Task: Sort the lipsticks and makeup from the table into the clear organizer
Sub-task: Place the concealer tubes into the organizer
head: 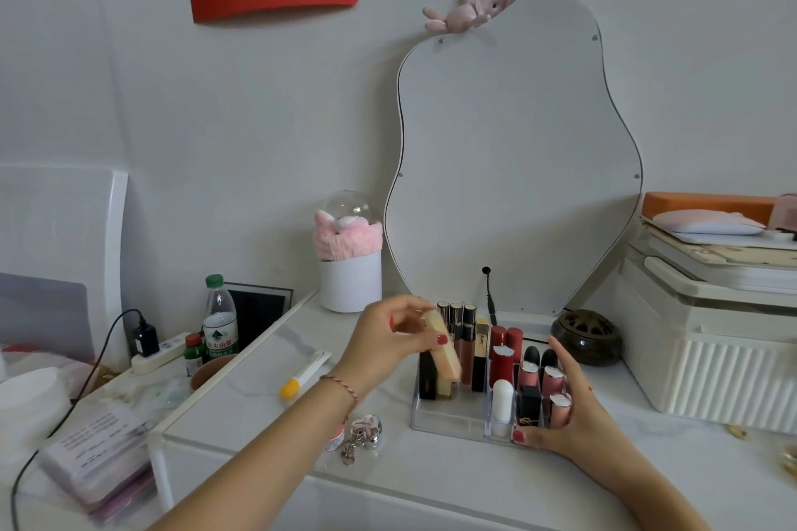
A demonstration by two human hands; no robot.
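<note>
on the white table (431, 474) sits the clear organizer (448, 423), just in front of a wavy mirror (513, 168). the left hand (388, 341) pinches a long tan box (442, 347) between thumb and fingers. the box is tilted, and its low end hangs over the left part of the organizer, where tall gold-topped lip tubes (457, 328) stand in a row. the right hand (569, 414) wraps around the right side of the organizer and holds it, thumb at the front corner. red and pink lipsticks (504, 358) stand up in the small slots there, and a white tube (503, 401) stands in front. a yellow-tipped pen (304, 373) and a shiny key ring (364, 435) lie on the table, left of the organizer.
</note>
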